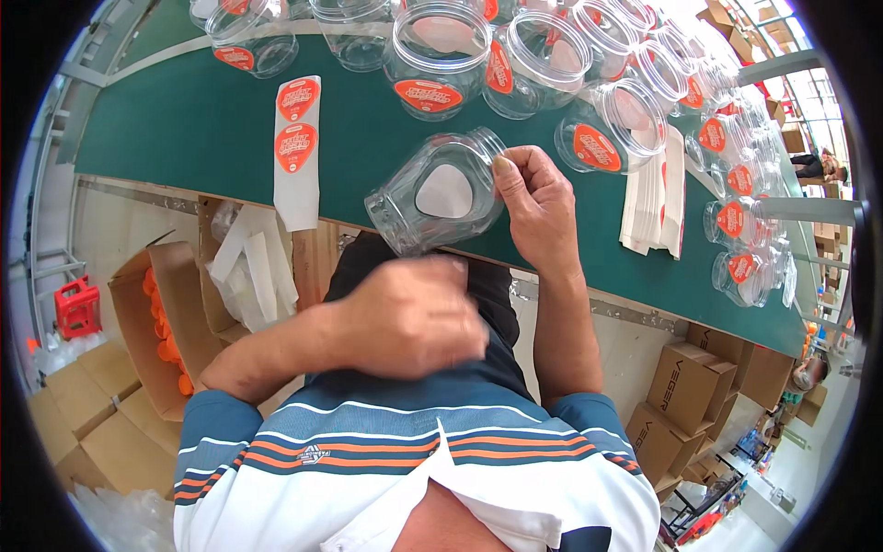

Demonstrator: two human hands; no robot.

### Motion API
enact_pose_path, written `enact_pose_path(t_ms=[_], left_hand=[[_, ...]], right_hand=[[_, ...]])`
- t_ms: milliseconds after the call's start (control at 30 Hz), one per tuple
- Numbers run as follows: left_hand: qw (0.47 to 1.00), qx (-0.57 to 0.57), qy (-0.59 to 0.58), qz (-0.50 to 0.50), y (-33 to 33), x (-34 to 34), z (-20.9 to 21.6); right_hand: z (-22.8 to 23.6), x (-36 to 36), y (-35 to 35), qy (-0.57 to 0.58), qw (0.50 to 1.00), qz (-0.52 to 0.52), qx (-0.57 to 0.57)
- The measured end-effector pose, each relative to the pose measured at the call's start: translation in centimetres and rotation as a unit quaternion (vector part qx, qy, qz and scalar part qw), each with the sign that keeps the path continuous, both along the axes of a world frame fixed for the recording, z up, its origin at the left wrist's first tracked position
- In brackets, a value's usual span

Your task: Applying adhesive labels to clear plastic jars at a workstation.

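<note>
A clear plastic jar (pixel 391 204) lies tilted over the near edge of the green table, its mouth toward the right. The thumb and fingers of my right hand (pixel 541 204) are closed on the jar's rim. A white rounded patch (pixel 445 191) shows on the jar's side; it looks like the back of a label seen through the plastic. My left hand (pixel 409 317) is in front of my body, just below the jar and apart from it, smeared by motion so its fingers do not read clearly. Left of the jar, a strip of red stickers (pixel 296 152) hangs over the table edge.
Several labelled clear jars (pixel 437 60) crowd the far side and right end of the green table (pixel 368 106). A stack of paper strips (pixel 655 207) lies at the right. Below left stands a carton (pixel 179 317) of orange caps; brown boxes (pixel 690 391) are stacked below right.
</note>
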State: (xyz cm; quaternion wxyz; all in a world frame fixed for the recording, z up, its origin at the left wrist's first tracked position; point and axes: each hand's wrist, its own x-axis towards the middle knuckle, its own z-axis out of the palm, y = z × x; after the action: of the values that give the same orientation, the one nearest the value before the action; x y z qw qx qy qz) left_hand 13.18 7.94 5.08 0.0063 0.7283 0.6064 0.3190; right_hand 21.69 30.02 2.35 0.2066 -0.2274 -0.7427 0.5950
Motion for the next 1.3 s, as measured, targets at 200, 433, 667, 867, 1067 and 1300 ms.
enact_pose_path(t_ms=[200,433,667,867,1067,1300], left_hand=[[0.956,0.085,-0.224,0.168,-1.6,-2.9,1.3],[0.749,-0.114,0.052,0.651,-5.5,-10.3,-7.3],[0.761,-0.071,-0.12,0.633,-6.2,-9.7,-6.8],[0.742,0.102,-0.415,0.516,-6.3,-8.2,-4.0],[0.719,0.185,-0.588,0.322,-2.9,-3.7,3.5],[0.702,0.149,-0.659,0.224,-2.4,-3.6,2.8]], right_hand=[[-0.5,0.3,0.4,0.006,1.0,-0.001,-0.01],[-0.6,-1.1,0.2,-0.008,1.0,0.002,-0.003],[-1.2,-2.2,-0.4,0.064,0.97,-0.097,0.212],[1.1,-1.6,-3.0,0.161,0.934,-0.07,0.312],[6.0,-4.3,-7.7,0.155,0.987,0.026,0.031],[5.4,-6.2,-6.9,0.141,0.967,0.117,-0.177]])
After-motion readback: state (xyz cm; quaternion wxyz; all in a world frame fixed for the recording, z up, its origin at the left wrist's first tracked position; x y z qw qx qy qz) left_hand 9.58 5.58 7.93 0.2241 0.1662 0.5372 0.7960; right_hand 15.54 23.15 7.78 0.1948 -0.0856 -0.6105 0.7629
